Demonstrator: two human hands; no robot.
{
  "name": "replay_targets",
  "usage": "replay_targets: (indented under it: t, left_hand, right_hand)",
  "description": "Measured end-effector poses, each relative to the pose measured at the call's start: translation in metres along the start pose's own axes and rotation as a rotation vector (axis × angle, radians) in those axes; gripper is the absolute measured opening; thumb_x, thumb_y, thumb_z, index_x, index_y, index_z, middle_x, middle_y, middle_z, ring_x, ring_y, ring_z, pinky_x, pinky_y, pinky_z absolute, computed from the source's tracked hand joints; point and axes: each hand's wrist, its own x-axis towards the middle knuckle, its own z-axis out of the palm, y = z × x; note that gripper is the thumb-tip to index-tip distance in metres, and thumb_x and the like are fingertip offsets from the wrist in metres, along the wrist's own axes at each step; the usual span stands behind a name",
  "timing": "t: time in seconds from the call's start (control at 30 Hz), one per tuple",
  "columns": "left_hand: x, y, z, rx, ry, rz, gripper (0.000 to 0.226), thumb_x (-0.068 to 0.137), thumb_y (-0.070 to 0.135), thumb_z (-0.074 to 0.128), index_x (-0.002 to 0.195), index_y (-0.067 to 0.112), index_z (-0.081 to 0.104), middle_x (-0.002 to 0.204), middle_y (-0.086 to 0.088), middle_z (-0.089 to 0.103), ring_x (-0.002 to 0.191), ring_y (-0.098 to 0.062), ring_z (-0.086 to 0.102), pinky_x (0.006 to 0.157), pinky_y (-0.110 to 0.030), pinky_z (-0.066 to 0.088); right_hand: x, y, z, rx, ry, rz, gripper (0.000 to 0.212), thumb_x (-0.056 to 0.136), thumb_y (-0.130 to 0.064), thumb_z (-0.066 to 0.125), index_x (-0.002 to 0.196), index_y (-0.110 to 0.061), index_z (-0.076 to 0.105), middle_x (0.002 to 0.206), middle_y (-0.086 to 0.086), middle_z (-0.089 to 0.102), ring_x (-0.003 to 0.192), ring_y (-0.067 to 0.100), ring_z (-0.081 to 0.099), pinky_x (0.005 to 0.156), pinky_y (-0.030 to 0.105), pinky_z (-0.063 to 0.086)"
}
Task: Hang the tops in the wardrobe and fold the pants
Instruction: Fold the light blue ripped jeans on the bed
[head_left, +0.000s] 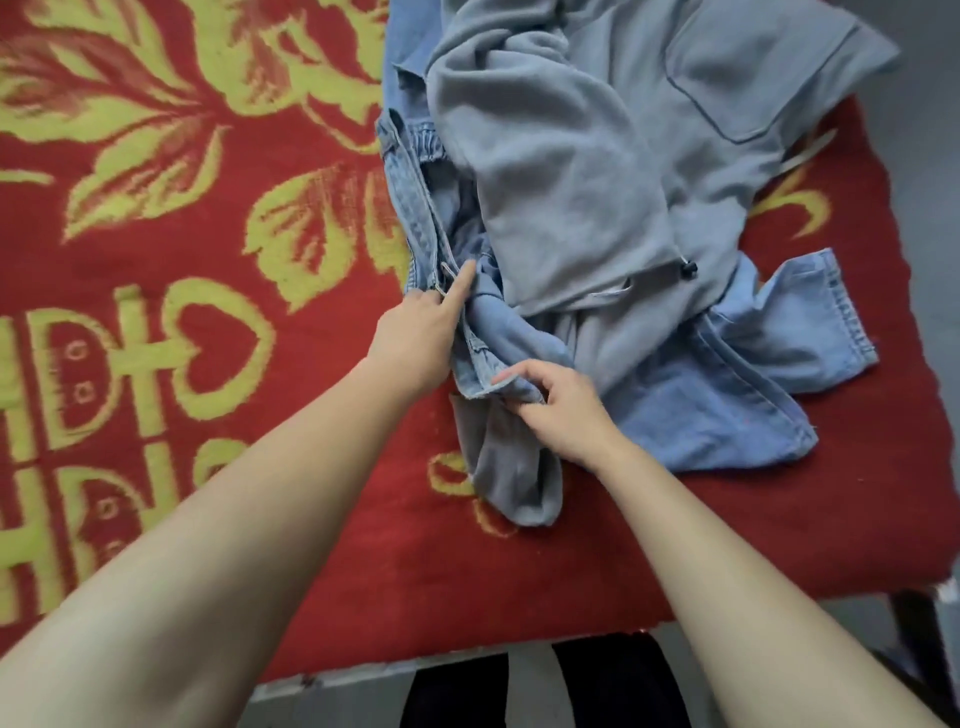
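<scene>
Heap of clothes lies right of centre on red patterned blanket (208, 322). Grey top (561, 171) is draped over blue jeans (727, 395). Left hand (421, 338): index finger straight along the denim waistband, other fingers tucked under; cannot tell if they hold cloth. Right hand (561, 415): fingers curled, thumb on top, pinching a fold of the jeans at lower centre.
</scene>
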Motion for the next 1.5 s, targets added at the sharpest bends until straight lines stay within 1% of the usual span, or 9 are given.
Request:
replay_targets:
  t: [0.1, 0.3, 0.63, 0.77, 0.83, 1.0, 1.23, 1.37, 1.5]
  left_hand:
    - [0.000, -0.005, -0.014, 0.124, 0.019, -0.010, 0.077, 0.081, 0.005, 0.060, 0.146, 0.023, 0.022, 0.111, -0.010, 0.057, 0.106, -0.035, 0.052, 0.064, -0.038, 0.035]
    - [-0.015, -0.034, -0.010, 0.231, 0.039, 0.007, 0.064, 0.079, -0.002, 0.056, 0.134, 0.024, 0.035, 0.092, -0.009, 0.051, 0.079, -0.030, 0.052, 0.065, -0.038, 0.035]
    - [-0.022, -0.027, 0.019, 0.230, 0.122, 0.093, 0.034, 0.090, 0.012, 0.051, 0.123, 0.015, 0.049, 0.142, -0.014, 0.047, 0.141, -0.030, 0.032, 0.113, -0.054, 0.019]
    - [-0.058, -0.013, 0.026, 0.046, 0.165, 0.035, 0.015, 0.089, 0.007, 0.044, 0.104, 0.010, 0.045, 0.096, -0.016, 0.068, 0.089, -0.037, 0.063, 0.086, -0.044, 0.038]
    - [-0.081, -0.010, 0.030, 0.005, 0.229, 0.053, 0.010, 0.089, 0.004, 0.043, 0.097, 0.008, 0.048, 0.089, -0.017, 0.067, 0.079, -0.039, 0.064, 0.070, -0.041, 0.036]
    - [-0.142, -0.018, 0.041, -0.014, 0.238, 0.055, 0.019, 0.101, 0.022, 0.040, 0.092, 0.008, 0.049, 0.081, -0.015, 0.070, 0.071, -0.039, 0.066, 0.058, -0.037, 0.029]
    - [-0.249, -0.027, 0.020, 0.134, -0.025, 0.035, 0.060, 0.081, 0.070, 0.056, 0.100, 0.017, 0.035, 0.095, 0.002, 0.066, 0.087, -0.027, 0.069, 0.056, -0.032, 0.035]
    - [-0.298, -0.022, -0.021, 0.186, 0.099, -0.054, 0.026, 0.091, 0.019, 0.055, 0.111, 0.015, 0.040, 0.097, -0.001, 0.067, 0.086, -0.030, 0.068, 0.057, -0.037, 0.049]
    - [-0.351, -0.014, -0.086, 0.221, 0.196, -0.132, 0.039, 0.087, 0.004, 0.049, 0.124, 0.014, 0.040, 0.097, -0.004, 0.065, 0.081, -0.031, 0.065, 0.049, -0.033, 0.033]
  right_hand:
    - [-0.007, -0.004, 0.009, -0.146, 0.057, -0.075, 0.023, 0.076, -0.042, 0.074, 0.095, -0.037, 0.062, 0.087, -0.017, 0.060, 0.079, 0.001, 0.056, 0.072, 0.022, 0.041]
    - [-0.030, -0.001, 0.025, -0.325, 0.036, -0.212, 0.025, 0.070, -0.019, 0.062, 0.090, -0.030, 0.052, 0.102, -0.011, 0.067, 0.095, 0.021, 0.065, 0.073, 0.035, 0.049]
    - [-0.084, 0.027, 0.006, -0.470, -0.056, -0.003, 0.018, 0.066, -0.039, 0.066, 0.078, -0.037, 0.053, 0.091, -0.006, 0.074, 0.095, 0.024, 0.066, 0.078, 0.033, 0.050]
    - [-0.082, 0.001, 0.014, -0.635, -0.106, -0.037, 0.064, 0.061, -0.071, 0.057, 0.114, -0.034, 0.056, 0.108, -0.005, 0.073, 0.106, 0.026, 0.065, 0.085, 0.035, 0.052]
    - [-0.087, -0.007, 0.025, -0.771, -0.127, -0.019, 0.059, 0.074, -0.055, 0.066, 0.125, -0.028, 0.052, 0.114, 0.004, 0.070, 0.108, 0.032, 0.063, 0.084, 0.037, 0.050]
    - [-0.119, -0.018, 0.039, -1.049, -0.221, 0.095, 0.047, 0.082, -0.010, 0.065, 0.125, -0.016, 0.048, 0.120, 0.010, 0.063, 0.113, 0.031, 0.060, 0.079, 0.035, 0.046]
    - [-0.175, -0.036, 0.010, -1.111, -0.201, 0.128, 0.039, 0.090, -0.019, 0.049, 0.129, -0.024, 0.048, 0.127, 0.002, 0.061, 0.115, 0.028, 0.060, 0.078, 0.034, 0.042]
    - [-0.218, -0.074, -0.005, -1.093, -0.129, 0.035, 0.043, 0.082, -0.038, 0.051, 0.124, -0.027, 0.050, 0.119, 0.001, 0.065, 0.109, 0.028, 0.062, 0.078, 0.035, 0.043]
    - [-0.264, -0.131, -0.032, -1.107, -0.011, -0.074, 0.035, 0.086, -0.039, 0.051, 0.118, -0.027, 0.060, 0.122, 0.007, 0.064, 0.115, 0.029, 0.060, 0.083, 0.035, 0.045]
